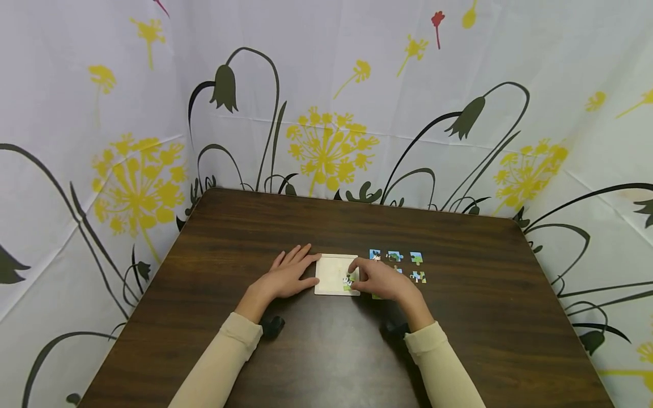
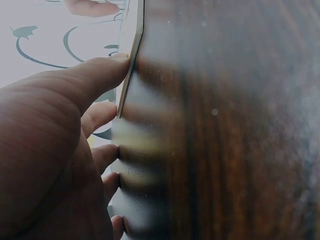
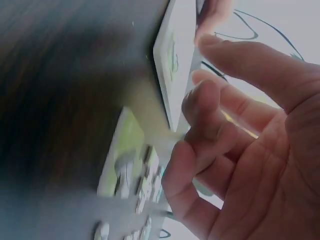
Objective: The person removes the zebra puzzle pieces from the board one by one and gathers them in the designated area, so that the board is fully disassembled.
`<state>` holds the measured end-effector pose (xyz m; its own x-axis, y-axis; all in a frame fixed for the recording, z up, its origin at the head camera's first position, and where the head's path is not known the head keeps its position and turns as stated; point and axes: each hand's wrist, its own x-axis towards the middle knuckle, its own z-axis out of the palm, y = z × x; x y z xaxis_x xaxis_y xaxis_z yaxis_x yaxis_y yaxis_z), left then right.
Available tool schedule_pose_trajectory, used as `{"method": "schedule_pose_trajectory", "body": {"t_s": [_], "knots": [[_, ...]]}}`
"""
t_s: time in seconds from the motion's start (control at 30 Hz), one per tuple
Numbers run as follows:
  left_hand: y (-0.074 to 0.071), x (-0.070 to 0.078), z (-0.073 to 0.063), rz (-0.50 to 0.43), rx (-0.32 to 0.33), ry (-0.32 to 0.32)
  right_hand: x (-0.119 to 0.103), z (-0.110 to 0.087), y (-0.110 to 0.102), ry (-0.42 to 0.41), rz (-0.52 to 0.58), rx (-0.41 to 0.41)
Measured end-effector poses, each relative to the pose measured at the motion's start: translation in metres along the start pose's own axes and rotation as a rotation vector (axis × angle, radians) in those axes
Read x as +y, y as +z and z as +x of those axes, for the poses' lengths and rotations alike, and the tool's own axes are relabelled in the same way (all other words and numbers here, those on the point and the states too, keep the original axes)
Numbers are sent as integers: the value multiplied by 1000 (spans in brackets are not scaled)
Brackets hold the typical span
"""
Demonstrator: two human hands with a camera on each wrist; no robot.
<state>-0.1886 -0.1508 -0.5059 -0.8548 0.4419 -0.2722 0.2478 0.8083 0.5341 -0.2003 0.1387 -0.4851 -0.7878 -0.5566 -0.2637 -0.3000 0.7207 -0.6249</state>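
A pale rectangular puzzle tray [image 1: 333, 276] lies flat on the table. My left hand [image 1: 288, 277] rests at its left side, fingers extended, with the thumb [image 2: 107, 70] touching the edge. In the tray's lower right corner lies a green and white puzzle piece [image 1: 348, 283]. My right hand [image 1: 382, 279] reaches over the tray's right edge, its thumb and curved index finger at the sides of that piece. The other right fingers [image 3: 180, 170] are curled. In the right wrist view the piece [image 3: 173, 60] lies low on the tray, and the exact contact is hard to see.
Several loose puzzle pieces [image 1: 416, 258] lie right of the tray, some partly behind the right hand. One green piece [image 3: 125, 145] lies close to the tray's right edge. A floral curtain [image 1: 326, 85] hangs behind the dark wooden table [image 1: 326, 351].
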Motion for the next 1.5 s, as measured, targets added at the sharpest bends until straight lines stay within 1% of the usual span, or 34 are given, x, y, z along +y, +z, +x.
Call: {"method": "schedule_pose_trajectory", "body": {"t_s": [0.13, 0.3, 0.57, 0.73, 0.97, 1.07, 1.2, 1.33, 1.5], "knots": [[4, -4, 3, -9, 3, -4, -2, 6, 6, 47, -36, 8], [8, -9, 7, -16, 14, -3, -1, 8, 7, 73, -26, -4], [9, -10, 7, -27, 14, -14, -2, 8, 6, 51, 32, -36], [6, -8, 5, -28, 25, -13, -2, 8, 3, 23, 43, -34], [2, -6, 4, -25, 24, -14, -5, 8, 1, 4, 20, -14], [3, -7, 5, -29, 22, -14, -8, 8, 1, -15, -14, 4], [7, -10, 8, -24, 21, -13, -9, 7, 2, -10, -48, 18], [9, -12, 10, -10, 23, -9, -9, 6, 4, 5, -40, 20], [5, -5, 4, -15, 22, -1, -8, 5, 5, -1, 0, 25]]}}
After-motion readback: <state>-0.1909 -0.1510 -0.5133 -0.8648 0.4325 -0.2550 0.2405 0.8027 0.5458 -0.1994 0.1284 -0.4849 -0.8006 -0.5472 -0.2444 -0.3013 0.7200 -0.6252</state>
